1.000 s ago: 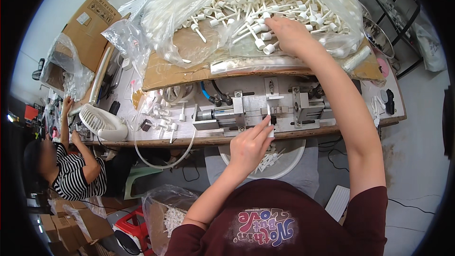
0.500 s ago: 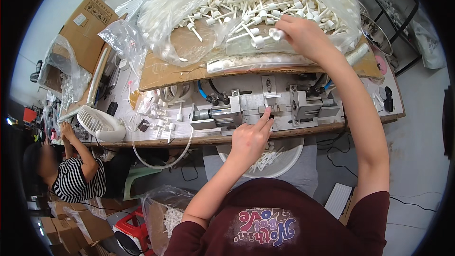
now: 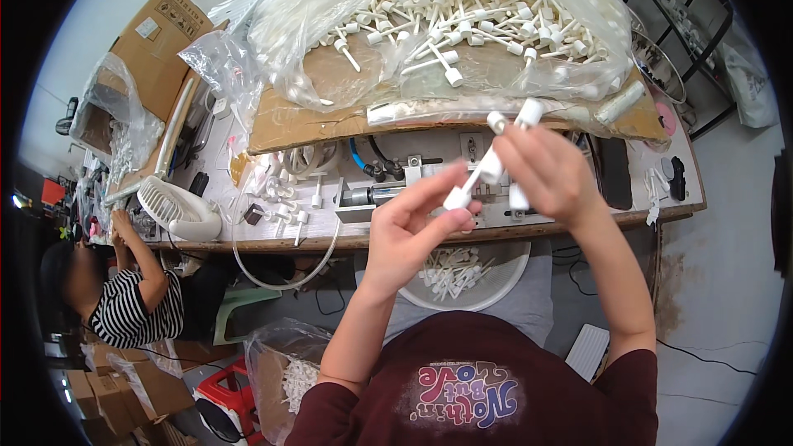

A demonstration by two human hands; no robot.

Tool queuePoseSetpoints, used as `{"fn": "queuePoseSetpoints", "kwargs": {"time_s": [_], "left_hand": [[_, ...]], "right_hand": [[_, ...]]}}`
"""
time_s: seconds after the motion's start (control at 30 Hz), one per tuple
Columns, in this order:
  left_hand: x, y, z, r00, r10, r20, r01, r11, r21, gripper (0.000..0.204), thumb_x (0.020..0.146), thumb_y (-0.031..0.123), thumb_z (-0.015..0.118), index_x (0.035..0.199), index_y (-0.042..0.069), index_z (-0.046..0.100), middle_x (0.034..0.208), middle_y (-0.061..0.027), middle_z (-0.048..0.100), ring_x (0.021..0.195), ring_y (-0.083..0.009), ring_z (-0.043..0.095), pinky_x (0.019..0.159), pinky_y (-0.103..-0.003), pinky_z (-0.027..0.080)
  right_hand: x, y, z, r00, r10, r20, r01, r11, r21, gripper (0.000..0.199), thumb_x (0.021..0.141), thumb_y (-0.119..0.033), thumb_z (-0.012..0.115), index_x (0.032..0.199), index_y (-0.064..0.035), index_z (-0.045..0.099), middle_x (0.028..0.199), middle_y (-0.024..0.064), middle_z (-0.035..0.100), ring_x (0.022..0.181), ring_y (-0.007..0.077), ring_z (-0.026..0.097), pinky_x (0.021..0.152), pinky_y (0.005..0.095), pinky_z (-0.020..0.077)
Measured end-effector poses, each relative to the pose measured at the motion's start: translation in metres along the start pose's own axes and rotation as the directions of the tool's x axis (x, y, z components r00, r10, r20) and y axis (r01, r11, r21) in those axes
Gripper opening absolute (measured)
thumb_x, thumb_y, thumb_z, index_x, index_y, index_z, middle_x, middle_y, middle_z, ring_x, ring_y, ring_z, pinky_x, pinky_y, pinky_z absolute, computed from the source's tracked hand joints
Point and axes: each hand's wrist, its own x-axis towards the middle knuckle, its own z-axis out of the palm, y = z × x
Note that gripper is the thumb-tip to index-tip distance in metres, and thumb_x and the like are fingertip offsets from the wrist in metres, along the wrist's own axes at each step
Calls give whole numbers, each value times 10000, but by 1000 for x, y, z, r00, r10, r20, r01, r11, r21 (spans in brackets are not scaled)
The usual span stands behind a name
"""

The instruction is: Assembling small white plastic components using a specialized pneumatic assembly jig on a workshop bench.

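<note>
My right hand (image 3: 552,173) holds several white plastic pump stems (image 3: 519,130) raised in front of me above the bench. My left hand (image 3: 410,227) pinches the lower end of one white stem (image 3: 472,186) that the right hand also touches. Behind the hands lies a metal press fixture (image 3: 388,192) on the workbench (image 3: 529,227). A big clear bag (image 3: 429,16) full of the same white stems rests on cardboard at the back. A white bowl (image 3: 462,281) with several stems sits on my lap below the bench edge.
A white desk fan (image 3: 178,208) and loose white parts (image 3: 285,198) lie at the bench's left. A white hose (image 3: 273,277) loops off the front edge. A person in a striped shirt (image 3: 124,306) sits lower left. Cardboard boxes (image 3: 153,41) stand far left; a black wire rack (image 3: 694,16) at right.
My right hand came back from the bag of stems with several stems in it. My left hand lifted off the fixture and met it, taking one stem's end.
</note>
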Motion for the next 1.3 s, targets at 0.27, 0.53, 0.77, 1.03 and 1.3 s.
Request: {"fn": "queuePoseSetpoints", "kwargs": {"time_s": [0.27,0.53,0.77,1.03,1.3], "left_hand": [[-23,-33,-5,929,323,182,-334,513,791,311,792,-12,769,1098,5,721,1173,-131,663,881,-183,707,725,-295,602],[-15,-95,-17,844,380,378,-416,20,909,354,738,77,777,1084,31,720,1252,-85,667,723,-173,665,653,-310,542],[-5,-85,-14,886,280,370,-384,-4,923,337,715,113,789,1041,53,727,1166,-68,714,689,-166,680,587,-290,496],[-10,-56,-1,986,151,74,-156,653,741,461,743,62,817,1187,32,698,1123,-99,717,800,-145,702,686,-268,548],[-31,-21,0,961,100,259,-226,824,520,367,727,2,826,1084,26,742,988,-84,702,834,-152,678,734,-280,575]], "right_hand": [[-29,-21,-2,809,560,-176,-485,807,337,261,745,28,723,1000,19,669,978,134,671,784,253,653,697,345,560],[-43,-61,-11,480,877,28,-714,371,594,207,786,65,754,957,-19,672,945,89,660,802,177,632,671,275,498],[-48,-69,-18,482,873,74,-724,350,594,180,810,61,738,959,-8,667,954,85,655,766,132,618,643,250,491],[-51,-76,-19,183,830,527,-591,-335,733,88,899,-3,691,977,-2,651,880,39,650,671,59,578,567,202,474],[-55,-78,-7,123,786,605,-607,-423,673,108,905,-28,698,1002,0,662,866,29,663,678,47,583,576,194,477]]}}
